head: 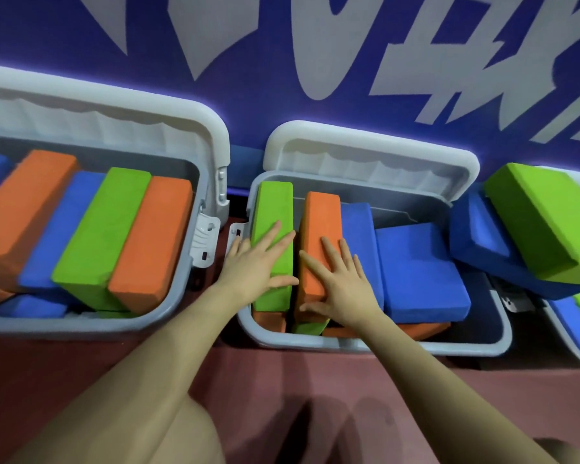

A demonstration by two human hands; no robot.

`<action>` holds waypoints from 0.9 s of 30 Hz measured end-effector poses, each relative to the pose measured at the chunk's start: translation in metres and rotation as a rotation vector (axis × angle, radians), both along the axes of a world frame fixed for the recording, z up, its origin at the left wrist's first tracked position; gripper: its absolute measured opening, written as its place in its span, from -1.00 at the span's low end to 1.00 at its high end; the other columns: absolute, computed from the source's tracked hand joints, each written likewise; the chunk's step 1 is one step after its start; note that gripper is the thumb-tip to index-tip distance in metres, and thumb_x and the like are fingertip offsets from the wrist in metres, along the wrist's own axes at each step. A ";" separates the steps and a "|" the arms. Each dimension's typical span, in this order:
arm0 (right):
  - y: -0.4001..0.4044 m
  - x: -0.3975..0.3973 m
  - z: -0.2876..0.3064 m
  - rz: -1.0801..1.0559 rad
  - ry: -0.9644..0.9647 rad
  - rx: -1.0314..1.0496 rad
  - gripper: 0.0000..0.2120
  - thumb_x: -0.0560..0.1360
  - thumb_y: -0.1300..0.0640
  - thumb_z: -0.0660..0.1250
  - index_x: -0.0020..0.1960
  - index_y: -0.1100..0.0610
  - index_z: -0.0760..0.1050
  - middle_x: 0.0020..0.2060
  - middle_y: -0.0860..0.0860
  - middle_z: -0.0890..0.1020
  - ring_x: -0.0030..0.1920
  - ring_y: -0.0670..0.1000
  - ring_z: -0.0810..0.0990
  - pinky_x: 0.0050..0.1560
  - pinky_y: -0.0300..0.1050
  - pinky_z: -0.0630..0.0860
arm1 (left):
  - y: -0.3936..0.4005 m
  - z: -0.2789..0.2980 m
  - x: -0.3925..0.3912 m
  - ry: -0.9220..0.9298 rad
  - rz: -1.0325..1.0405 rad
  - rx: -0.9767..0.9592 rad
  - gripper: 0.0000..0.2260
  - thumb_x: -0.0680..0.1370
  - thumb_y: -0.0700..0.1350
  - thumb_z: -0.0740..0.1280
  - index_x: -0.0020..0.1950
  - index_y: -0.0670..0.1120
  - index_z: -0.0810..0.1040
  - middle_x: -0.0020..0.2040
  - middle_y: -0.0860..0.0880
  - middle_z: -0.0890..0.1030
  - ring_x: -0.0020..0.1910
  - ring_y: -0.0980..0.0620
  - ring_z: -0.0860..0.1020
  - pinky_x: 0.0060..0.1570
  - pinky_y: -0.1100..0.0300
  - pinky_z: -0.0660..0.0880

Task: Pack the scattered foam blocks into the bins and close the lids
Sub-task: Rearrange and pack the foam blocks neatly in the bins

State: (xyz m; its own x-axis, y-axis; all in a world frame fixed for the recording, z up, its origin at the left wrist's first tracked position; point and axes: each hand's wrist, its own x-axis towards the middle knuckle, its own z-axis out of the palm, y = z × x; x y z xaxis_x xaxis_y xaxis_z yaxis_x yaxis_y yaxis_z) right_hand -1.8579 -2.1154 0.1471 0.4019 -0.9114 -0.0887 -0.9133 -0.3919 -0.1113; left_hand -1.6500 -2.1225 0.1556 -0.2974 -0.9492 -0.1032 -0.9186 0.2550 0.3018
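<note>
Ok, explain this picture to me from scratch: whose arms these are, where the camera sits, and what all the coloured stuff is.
There is no machine here. A person wears a camera on the head, looking forward and down, so the two bare arms are that person's own. The left hand lies flat, fingers spread, on a green block. The right hand lies flat on an orange block beside it. Neither hand grips anything; they seem to press the blocks down. Both blocks stand in the middle bin, along with blue blocks. Its lid is open against the blue wall. The left bin is full of blocks, lid open too. At the right, more blocks pile over a third bin. The bins sit on a reddish floor.
</note>
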 end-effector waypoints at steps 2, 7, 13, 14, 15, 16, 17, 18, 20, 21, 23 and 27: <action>-0.001 0.000 0.000 0.007 0.004 0.015 -0.01 0.34 -0.26 0.44 0.52 -0.27 -0.16 0.55 0.00 -0.23 0.52 0.19 -0.31 0.47 0.27 -0.12 | 0.002 0.003 -0.003 0.006 0.002 0.010 -0.24 0.47 0.37 0.18 0.54 0.23 -0.14 0.56 0.13 -0.23 0.40 -0.26 0.25 0.45 -0.10 0.06; 0.001 -0.007 -0.001 0.085 -0.193 -0.008 -0.15 0.36 -0.05 0.51 0.53 0.01 0.17 0.53 0.23 0.03 0.47 0.45 -0.18 0.43 0.41 0.02 | 0.010 0.005 -0.004 0.102 0.026 0.055 -0.27 0.50 0.31 0.24 0.53 0.26 -0.11 0.53 0.21 -0.23 0.37 -0.21 0.28 0.35 0.02 0.08; -0.002 -0.029 0.028 0.139 -0.351 -0.047 -0.36 0.44 -0.12 0.34 0.46 0.09 0.34 0.49 0.22 0.22 0.47 0.45 0.00 0.43 0.38 0.07 | 0.026 0.037 -0.024 0.161 0.083 -0.105 -0.34 0.49 0.33 0.23 0.53 0.20 0.10 0.51 0.28 -0.05 0.38 -0.15 0.28 0.37 0.05 0.07; -0.002 -0.032 0.035 0.149 -0.378 -0.059 -0.36 0.45 -0.15 0.32 0.46 0.07 0.32 0.49 0.20 0.21 0.48 0.42 0.00 0.45 0.34 0.06 | 0.026 0.043 -0.027 0.178 0.106 -0.182 -0.33 0.45 0.38 0.20 0.51 0.19 0.19 0.49 0.29 0.01 0.35 -0.17 0.33 0.36 0.03 0.10; -0.003 -0.036 0.041 0.169 -0.399 -0.090 -0.36 0.46 -0.19 0.29 0.47 0.03 0.32 0.50 0.18 0.21 0.49 0.39 0.00 0.45 0.30 0.05 | 0.026 0.051 -0.029 0.214 0.129 -0.272 -0.32 0.40 0.41 0.15 0.47 0.16 0.31 0.46 0.28 0.11 0.29 -0.20 0.40 0.33 -0.01 0.17; -0.005 -0.040 0.048 0.192 -0.415 -0.135 -0.37 0.47 -0.22 0.26 0.47 -0.01 0.30 0.49 0.17 0.22 0.49 0.38 0.02 0.44 0.27 0.05 | 0.023 0.059 -0.031 0.257 0.136 -0.368 -0.32 0.37 0.41 0.14 0.41 0.13 0.42 0.44 0.24 0.23 0.21 -0.22 0.48 0.28 -0.05 0.26; -0.008 -0.045 0.056 0.205 -0.421 -0.177 -0.39 0.47 -0.24 0.22 0.46 -0.05 0.27 0.49 0.17 0.24 0.48 0.38 0.05 0.43 0.25 0.07 | 0.020 0.066 -0.034 0.288 0.128 -0.462 -0.35 0.35 0.38 0.16 0.34 0.09 0.50 0.41 0.18 0.36 0.14 -0.24 0.54 0.23 -0.09 0.33; -0.010 -0.050 0.065 0.208 -0.421 -0.217 -0.41 0.48 -0.25 0.20 0.45 -0.08 0.24 0.48 0.17 0.26 0.48 0.39 0.08 0.42 0.25 0.10 | 0.016 0.073 -0.037 0.304 0.114 -0.534 -0.38 0.36 0.35 0.19 0.29 0.06 0.56 0.36 0.12 0.45 0.09 -0.25 0.57 0.19 -0.11 0.37; -0.015 -0.062 0.087 0.185 -0.426 -0.288 -0.42 0.48 -0.27 0.18 0.43 -0.10 0.22 0.46 0.18 0.30 0.46 0.39 0.15 0.38 0.26 0.19 | 0.009 0.095 -0.048 0.306 0.087 -0.607 -0.42 0.36 0.33 0.23 0.24 0.03 0.60 0.31 0.07 0.53 0.08 -0.27 0.58 0.20 -0.08 0.37; -0.017 -0.070 0.098 0.162 -0.443 -0.327 -0.43 0.48 -0.27 0.18 0.43 -0.10 0.22 0.45 0.19 0.32 0.45 0.39 0.18 0.37 0.26 0.22 | 0.005 0.105 -0.055 0.308 0.069 -0.639 -0.43 0.36 0.32 0.24 0.23 0.02 0.61 0.29 0.06 0.54 0.09 -0.27 0.58 0.21 -0.03 0.35; -0.020 -0.088 0.119 0.114 -0.492 -0.390 -0.43 0.48 -0.27 0.19 0.42 -0.10 0.22 0.44 0.18 0.34 0.44 0.38 0.22 0.35 0.26 0.27 | -0.002 0.128 -0.075 0.302 0.011 -0.711 -0.45 0.36 0.30 0.27 0.19 0.01 0.63 0.27 0.05 0.57 0.10 -0.25 0.58 0.20 0.02 0.33; -0.022 -0.134 0.154 0.053 -0.543 -0.477 -0.43 0.48 -0.26 0.20 0.43 -0.13 0.21 0.46 0.12 0.32 0.47 0.31 0.20 0.31 0.23 0.32 | -0.018 0.168 -0.126 0.280 -0.107 -0.825 -0.49 0.36 0.27 0.29 0.14 -0.01 0.66 0.22 0.02 0.61 0.13 -0.29 0.57 0.19 0.00 0.27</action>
State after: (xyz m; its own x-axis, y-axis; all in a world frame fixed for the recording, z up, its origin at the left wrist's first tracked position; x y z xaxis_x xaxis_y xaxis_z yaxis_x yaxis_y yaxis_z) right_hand -1.9921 -2.1371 0.3010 0.3207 -0.7791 0.5387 -0.7559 -0.5532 -0.3500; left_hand -1.7755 -2.1403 0.3240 -0.3010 -0.6545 0.6936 -0.7968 0.5722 0.1942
